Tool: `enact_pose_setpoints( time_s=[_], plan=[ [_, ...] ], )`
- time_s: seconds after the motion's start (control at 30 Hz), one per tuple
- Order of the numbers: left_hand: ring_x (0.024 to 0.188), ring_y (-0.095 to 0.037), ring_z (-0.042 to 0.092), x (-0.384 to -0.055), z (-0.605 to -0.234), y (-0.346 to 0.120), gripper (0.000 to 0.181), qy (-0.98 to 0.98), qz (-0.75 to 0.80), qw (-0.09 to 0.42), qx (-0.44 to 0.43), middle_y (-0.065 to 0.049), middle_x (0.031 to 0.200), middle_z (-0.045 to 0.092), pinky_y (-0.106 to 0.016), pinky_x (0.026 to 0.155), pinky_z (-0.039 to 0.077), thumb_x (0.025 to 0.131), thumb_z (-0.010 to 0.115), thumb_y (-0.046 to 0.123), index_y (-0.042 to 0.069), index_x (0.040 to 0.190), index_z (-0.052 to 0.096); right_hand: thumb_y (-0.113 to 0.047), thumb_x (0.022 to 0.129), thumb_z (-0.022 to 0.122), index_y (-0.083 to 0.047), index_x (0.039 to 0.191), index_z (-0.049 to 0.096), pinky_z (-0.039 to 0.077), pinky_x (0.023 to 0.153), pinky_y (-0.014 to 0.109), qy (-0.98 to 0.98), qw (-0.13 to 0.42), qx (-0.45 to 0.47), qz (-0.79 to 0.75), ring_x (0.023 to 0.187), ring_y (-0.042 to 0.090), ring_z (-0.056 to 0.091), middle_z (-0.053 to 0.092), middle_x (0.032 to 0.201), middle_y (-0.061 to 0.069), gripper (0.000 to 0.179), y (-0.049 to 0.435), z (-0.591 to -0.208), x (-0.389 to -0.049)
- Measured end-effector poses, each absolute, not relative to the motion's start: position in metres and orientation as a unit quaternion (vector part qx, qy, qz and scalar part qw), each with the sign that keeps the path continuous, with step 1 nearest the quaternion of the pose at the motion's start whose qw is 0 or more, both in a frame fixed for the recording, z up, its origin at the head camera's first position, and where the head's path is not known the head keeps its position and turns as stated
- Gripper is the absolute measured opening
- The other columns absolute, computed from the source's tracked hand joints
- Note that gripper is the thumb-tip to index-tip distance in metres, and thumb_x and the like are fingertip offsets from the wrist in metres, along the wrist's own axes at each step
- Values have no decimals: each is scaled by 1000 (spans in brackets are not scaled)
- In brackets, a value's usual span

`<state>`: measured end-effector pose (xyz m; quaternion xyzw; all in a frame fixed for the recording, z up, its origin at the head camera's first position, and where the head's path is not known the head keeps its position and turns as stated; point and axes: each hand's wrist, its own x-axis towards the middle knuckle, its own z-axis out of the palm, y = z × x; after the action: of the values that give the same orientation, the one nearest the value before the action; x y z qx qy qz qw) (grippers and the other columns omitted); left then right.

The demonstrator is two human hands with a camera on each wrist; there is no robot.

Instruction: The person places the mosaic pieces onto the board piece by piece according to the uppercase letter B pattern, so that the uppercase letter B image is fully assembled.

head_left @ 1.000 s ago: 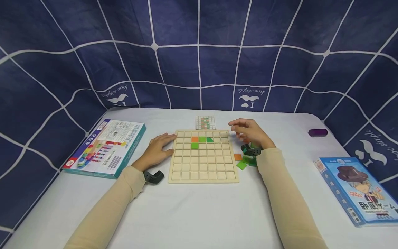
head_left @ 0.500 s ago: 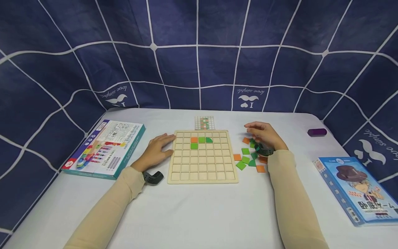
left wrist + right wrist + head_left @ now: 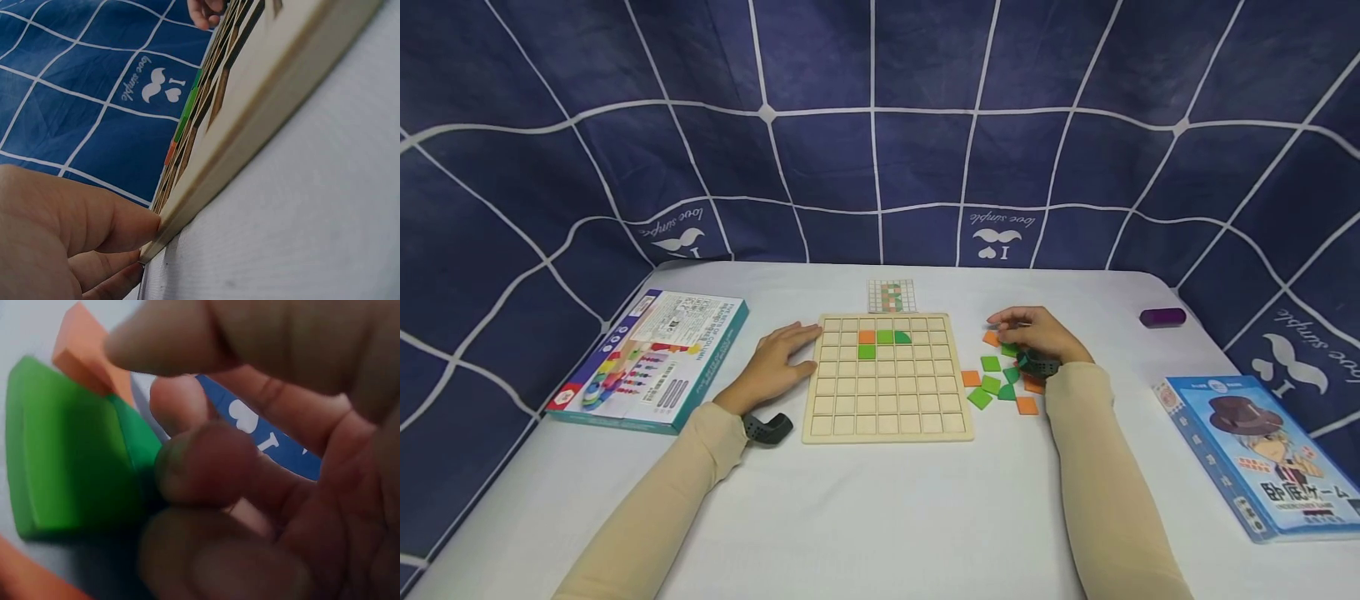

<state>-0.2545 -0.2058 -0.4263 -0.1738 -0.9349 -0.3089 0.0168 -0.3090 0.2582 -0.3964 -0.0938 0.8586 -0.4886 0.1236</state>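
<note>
A wooden grid board [image 3: 887, 407] lies mid-table with several pieces set in its upper cells: an orange tile [image 3: 867, 337], green square tiles [image 3: 885, 337] and a dark green quarter-round [image 3: 902, 337]. At the board's left edge rests my left hand [image 3: 778, 362], its thumb and fingertips touching the rim. My right hand [image 3: 1036, 329] hovers at the far end of a loose pile, fingers slightly bent with nothing between them. Close by its fingertips in the right wrist view are a green tile [image 3: 69, 450] and an orange tile [image 3: 81, 337]. Its wrist hides part of the pile.
A small pattern card [image 3: 891, 296] lies behind the board. Loose orange tiles [image 3: 1027, 406] and green tiles [image 3: 980, 398] are scattered right of it. A boxed toy [image 3: 655, 358] lies left, a blue game box [image 3: 1262, 458] right, and a purple cylinder [image 3: 1162, 317] at the back right.
My right hand has moved right, away from the board's upper corner, then down closer to the loose tiles, uncovering more of the pile. The left hand stays at the board's edge.
</note>
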Motion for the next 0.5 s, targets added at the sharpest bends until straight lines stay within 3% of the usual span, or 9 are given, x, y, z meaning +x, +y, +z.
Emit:
enact_pose_setpoints(
  time_s=[0.33,0.5],
  plan=[
    [160,-44,29,-254,-424,-205,63,-932,-317,18,-177,-21,165,48,-64,129,16,99,65,15,-2,158,51,-6,94,79,10,130,72,46,78,23,886,106,-121,-434,90,16,54,76,106,4,40,251,-397,-311],
    [160,-44,29,-253,-423,-205,63,-932,-316,17,-176,-20,166,47,-64,129,15,99,65,15,-2,158,51,-9,95,79,10,130,71,44,79,24,890,103,-123,-426,91,17,51,71,102,3,40,250,-399,-312]
  ],
)
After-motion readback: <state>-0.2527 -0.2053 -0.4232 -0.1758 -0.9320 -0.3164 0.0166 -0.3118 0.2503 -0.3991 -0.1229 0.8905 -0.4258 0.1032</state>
